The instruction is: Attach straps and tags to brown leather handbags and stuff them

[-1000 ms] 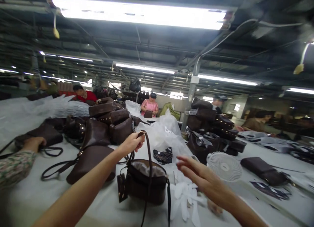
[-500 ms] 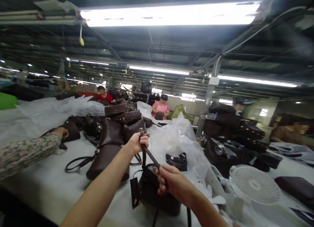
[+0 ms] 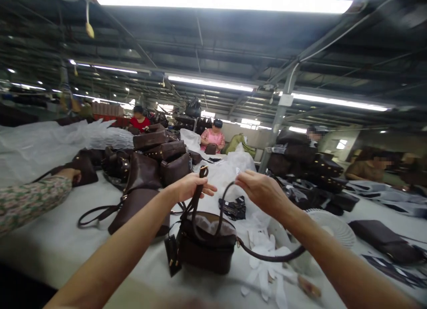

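Observation:
A small dark brown handbag (image 3: 207, 253) stands upright on the white table in front of me, its top open with pale lining or stuffing showing. My left hand (image 3: 191, 186) has a buckled strap (image 3: 197, 195) caught at the thumb side, with the other fingers loosely stretched out. Pinched in the fingertips of my right hand (image 3: 258, 191) is the bag's thin curved handle (image 3: 224, 202), pulled up in an arc. From the bag's left side hangs a dark tag (image 3: 172, 255). A longer strap (image 3: 273, 257) loops out to the right, under my right forearm.
Brown bags (image 3: 138, 211) are piled to the left; a co-worker's floral sleeve (image 3: 36, 200) reaches in there. White gloves (image 3: 267, 264), a white fan (image 3: 333, 229) and a flat brown bag (image 3: 383, 240) lie right. Plastic wrap (image 3: 238, 166) and a black bundle (image 3: 233, 207) are behind.
My right hand has moved up and right, drawing the handle into an arc away from the left hand. The left hand's fingers have loosened, and the bag's open top now shows.

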Action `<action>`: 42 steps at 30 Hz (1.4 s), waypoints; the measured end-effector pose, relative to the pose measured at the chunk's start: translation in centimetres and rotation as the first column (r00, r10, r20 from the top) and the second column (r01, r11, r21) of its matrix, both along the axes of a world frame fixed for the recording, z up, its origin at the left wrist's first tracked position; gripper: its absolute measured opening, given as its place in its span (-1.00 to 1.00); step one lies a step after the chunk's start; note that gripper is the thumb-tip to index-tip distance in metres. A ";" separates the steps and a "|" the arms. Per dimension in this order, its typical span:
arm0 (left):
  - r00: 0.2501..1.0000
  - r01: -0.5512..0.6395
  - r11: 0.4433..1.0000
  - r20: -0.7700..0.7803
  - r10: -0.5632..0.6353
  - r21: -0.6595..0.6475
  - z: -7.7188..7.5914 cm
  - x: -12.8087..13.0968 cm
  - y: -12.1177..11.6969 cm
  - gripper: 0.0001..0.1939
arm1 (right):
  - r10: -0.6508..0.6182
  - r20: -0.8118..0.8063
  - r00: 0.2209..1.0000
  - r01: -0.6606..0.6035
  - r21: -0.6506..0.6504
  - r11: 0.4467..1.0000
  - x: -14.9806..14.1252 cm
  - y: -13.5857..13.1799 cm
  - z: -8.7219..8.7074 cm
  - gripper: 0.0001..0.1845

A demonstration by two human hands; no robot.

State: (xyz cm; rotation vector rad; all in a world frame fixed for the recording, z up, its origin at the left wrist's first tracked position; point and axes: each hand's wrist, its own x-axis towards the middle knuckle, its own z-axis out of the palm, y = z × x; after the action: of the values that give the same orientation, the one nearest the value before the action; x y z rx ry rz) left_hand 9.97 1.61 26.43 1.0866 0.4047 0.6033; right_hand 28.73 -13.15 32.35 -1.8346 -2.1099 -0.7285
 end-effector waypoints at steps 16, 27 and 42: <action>0.982 0.185 0.982 0.030 -0.186 0.042 -2.4 0.1 -1.3 -0.65 | -0.143 0.136 0.980 0.143 0.006 0.990 -3.1 6.5 1.0 -0.67; 0.962 -0.269 0.960 0.072 0.264 0.078 -4.2 0.5 -0.3 -0.63 | 0.053 -0.047 0.997 -0.059 -0.149 0.987 -0.9 4.4 -3.2 -0.71; 0.779 -0.539 0.812 0.233 0.582 -0.224 -2.5 -2.8 4.1 -0.62 | 0.165 -0.254 0.953 -0.234 -0.272 0.933 -1.1 1.5 -9.4 -0.77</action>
State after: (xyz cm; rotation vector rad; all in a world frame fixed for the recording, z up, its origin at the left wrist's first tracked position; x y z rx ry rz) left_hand 7.21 5.68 23.93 0.7060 0.5096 1.2370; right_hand 27.59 -11.63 22.99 -1.7053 -2.3028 -0.1441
